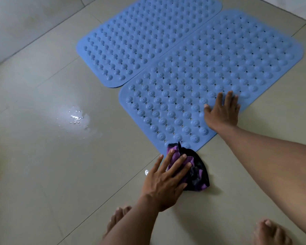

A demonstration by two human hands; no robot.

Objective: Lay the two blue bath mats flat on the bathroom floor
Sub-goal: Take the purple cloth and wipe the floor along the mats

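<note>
Right hand: flat, palm down, fingers straight and slightly spread. It presses on the near-right edge of the near bath mat, with the heel of the palm at the mat's border.

Left hand: fingers extended and spread, not curled. It rests on top of a crumpled purple-and-black cloth. The cloth lies on the floor and overlaps the nearest corner of the near bath mat.

Mat positions: both blue mats lie flat on the tiled floor, studded side up, with drain holes between the studs. The far bath mat sits to the left of and beyond the near one. Their long edges run side by side, touching or nearly so along the full length.

Other items: a small patch of water glistens on the floor, left of the near mat and well apart from both hands. Two bare feet show at the near edge of the view, the left foot and the right foot.
</note>
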